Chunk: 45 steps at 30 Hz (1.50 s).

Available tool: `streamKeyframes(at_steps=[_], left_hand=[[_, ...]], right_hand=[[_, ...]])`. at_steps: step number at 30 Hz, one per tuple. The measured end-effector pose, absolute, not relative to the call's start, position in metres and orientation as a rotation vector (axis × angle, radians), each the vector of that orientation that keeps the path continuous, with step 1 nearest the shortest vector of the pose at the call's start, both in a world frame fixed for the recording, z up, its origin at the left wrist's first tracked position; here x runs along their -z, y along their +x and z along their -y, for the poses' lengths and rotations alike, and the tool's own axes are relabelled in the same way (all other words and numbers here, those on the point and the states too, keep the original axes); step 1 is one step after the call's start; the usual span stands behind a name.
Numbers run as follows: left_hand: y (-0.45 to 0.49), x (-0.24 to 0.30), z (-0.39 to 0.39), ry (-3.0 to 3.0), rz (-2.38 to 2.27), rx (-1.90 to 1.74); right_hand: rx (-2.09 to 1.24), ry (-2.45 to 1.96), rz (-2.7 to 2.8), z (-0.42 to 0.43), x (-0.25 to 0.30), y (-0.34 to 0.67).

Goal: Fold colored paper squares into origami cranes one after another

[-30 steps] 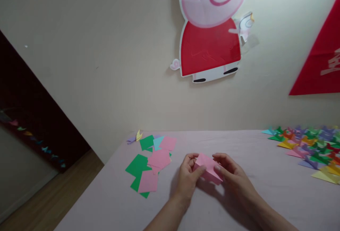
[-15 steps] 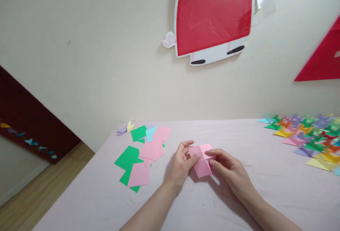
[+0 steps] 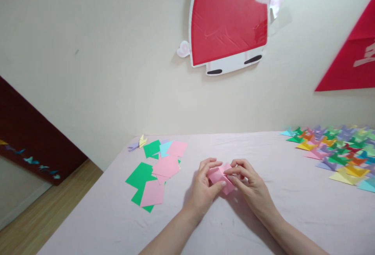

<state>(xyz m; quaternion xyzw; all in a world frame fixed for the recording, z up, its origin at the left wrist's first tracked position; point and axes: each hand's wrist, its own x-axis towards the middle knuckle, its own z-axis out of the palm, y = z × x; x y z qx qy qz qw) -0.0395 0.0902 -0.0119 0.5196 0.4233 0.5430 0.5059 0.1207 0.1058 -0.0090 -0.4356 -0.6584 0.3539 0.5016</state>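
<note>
A creased piece of pink origami paper (image 3: pixel 217 174) is held just above the table, between my two hands. My left hand (image 3: pixel 205 182) grips its left side, thumb across the near face and fingers curled behind. At the right edge, my right hand (image 3: pixel 249 180) pinches the paper between thumb and fingertips. The paper is partly folded in, and the fingers cover some of its edges. Left of my hands lie loose square sheets: green paper (image 3: pixel 140 176), pink paper (image 3: pixel 152 193) and light blue paper (image 3: pixel 165 149).
Rows of folded paper figures (image 3: pixel 348 151) in many colours stand at the table's right. Small yellow and purple folded pieces (image 3: pixel 142 141) lie at the far left corner. A wall behind the table carries a red cartoon cutout (image 3: pixel 230 20) and a red sign (image 3: pixel 348 59).
The pink paper has gone from nearly flat to more folded together. My right hand has moved slightly inward over it, and my left thumb has slid right. The camera view has shifted slightly.
</note>
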Motion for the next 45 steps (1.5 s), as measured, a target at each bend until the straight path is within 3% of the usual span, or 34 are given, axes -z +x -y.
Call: streamKeyframes(at_steps=[15, 45], left_hand=[[-0.041, 0.006, -0.090, 1.363, -1.125, -1.395], [-0.044, 0.016, -0.094, 1.492, -1.209, -1.456]], right_hand=[[-0.974, -0.900, 1.625, -0.106, 0.012, 0.120], [-1.021, -1.007, 1.522, -0.110, 0.019, 0.115]])
